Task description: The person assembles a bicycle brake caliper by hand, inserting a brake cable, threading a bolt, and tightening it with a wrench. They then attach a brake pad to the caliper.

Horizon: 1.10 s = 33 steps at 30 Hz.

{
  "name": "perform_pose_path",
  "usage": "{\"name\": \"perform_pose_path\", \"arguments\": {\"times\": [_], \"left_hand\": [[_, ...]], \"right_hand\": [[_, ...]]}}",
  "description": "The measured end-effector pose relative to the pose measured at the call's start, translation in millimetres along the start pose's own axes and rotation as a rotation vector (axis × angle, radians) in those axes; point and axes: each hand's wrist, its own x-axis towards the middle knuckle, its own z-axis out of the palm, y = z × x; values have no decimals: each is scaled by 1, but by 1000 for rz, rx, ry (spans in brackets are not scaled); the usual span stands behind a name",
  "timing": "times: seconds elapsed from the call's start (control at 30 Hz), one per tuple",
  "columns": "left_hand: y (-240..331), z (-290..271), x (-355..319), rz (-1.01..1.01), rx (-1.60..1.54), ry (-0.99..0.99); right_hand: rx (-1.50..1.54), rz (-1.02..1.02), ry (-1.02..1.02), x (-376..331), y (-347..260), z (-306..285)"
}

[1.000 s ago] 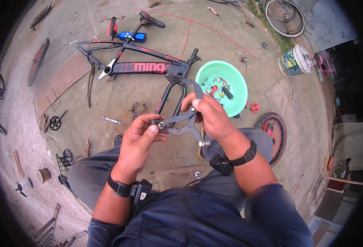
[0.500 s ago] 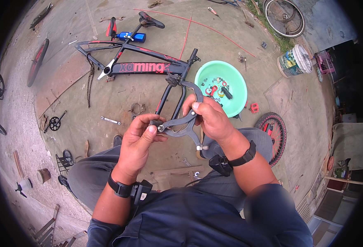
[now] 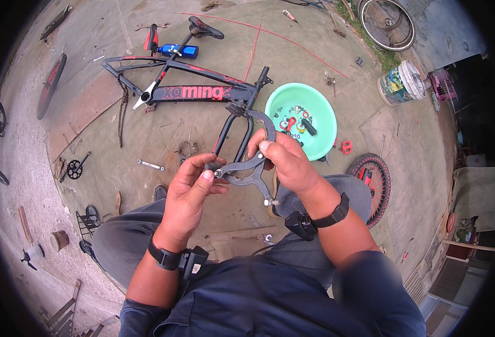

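Held up in front of me is a dark grey bicycle caliper brake (image 3: 246,179) with curved arms. My left hand (image 3: 185,188) pinches its left end, thumb against a bolt and fingers around a dark brake pad. Higher up, my right hand (image 3: 290,163) grips the brake near its pivot, with the thumb on top and the other fingers partly hidden behind. One arm curves up past my right fingers to another dark pad (image 3: 236,107). A silver bolt (image 3: 271,202) sticks out at the lower end. Behind the brake lies a black and red bicycle frame (image 3: 197,93) on the ground.
A mint-green basin (image 3: 327,101) with small parts stands beyond my right hand. A red-rimmed wheel (image 3: 379,194) lies by my right knee. On the ground are a wrench (image 3: 150,164), a crankset (image 3: 75,168), a chain (image 3: 122,112) and a red pedal (image 3: 346,147). A bucket (image 3: 396,84) stands far right.
The brake has tilted very slightly, its lower bolt end shifting a little to the left. My right thumb has moved slightly; both hands keep their hold.
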Motion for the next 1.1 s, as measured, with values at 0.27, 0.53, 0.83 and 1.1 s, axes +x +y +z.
{"name": "perform_pose_path", "arguments": {"times": [0.27, 0.53, 0.83, 1.1], "left_hand": [[-2, 1, 1, -25, -13, 101], [-6, 0, 5, -48, 103, 269], [-11, -2, 11, 344, 594, 353], [4, 1, 12, 442, 826, 352]], "right_hand": [[-47, -159, -15, 2, 3, -1], [-98, -184, 1, 0, 3, -3], [-296, -308, -7, 1, 6, 0], [-419, -384, -70, -2, 4, 6]]}}
